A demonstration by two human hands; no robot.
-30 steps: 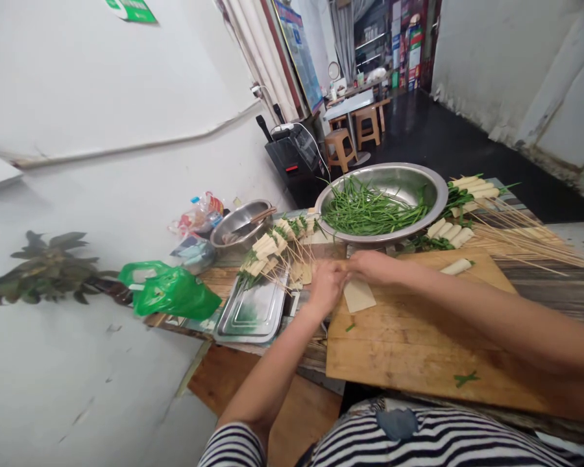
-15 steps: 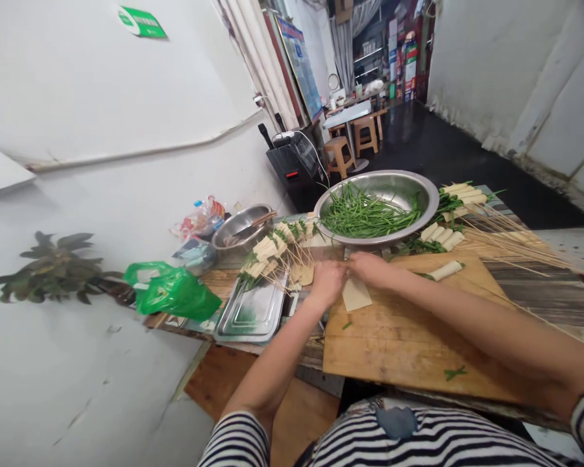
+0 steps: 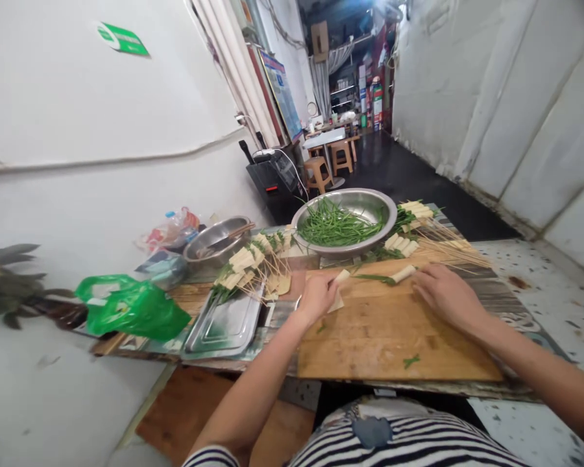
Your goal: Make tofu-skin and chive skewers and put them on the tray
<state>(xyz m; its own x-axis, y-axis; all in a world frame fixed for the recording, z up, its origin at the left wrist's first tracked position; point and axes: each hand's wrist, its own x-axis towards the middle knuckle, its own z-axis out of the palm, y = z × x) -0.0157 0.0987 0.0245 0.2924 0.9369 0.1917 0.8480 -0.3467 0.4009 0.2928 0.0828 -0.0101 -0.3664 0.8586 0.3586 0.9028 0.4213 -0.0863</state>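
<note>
My left hand point(image 3: 320, 295) is closed on a small pale bean curd roll point(image 3: 341, 276) above the left part of the wooden cutting board point(image 3: 370, 344). A pale bean curd sheet point(image 3: 339, 302) lies beneath those fingers, partly hidden. My right hand point(image 3: 442, 288) hovers low over the board's right side, fingers loosely spread, just right of another bean curd roll point(image 3: 403, 274) with green chives sticking out of it. Behind the board stands a steel basin point(image 3: 392, 217) of long green chives point(image 3: 338, 224). Skewered rolls point(image 3: 401, 245) lie at its right.
Left of the board, more skewered rolls point(image 3: 243, 261) rest on a metal tray point(image 3: 224, 329). Beyond them are a steel bowl point(image 3: 199, 250) and a green plastic bag point(image 3: 131, 308). Bamboo skewers point(image 3: 455, 253) stick out at the right. A black speaker point(image 3: 277, 178) stands behind the table.
My hands were together over the sheet; now the right hand has moved away to the right, beside the other roll. My left hand stays with its roll. The camera view has shifted.
</note>
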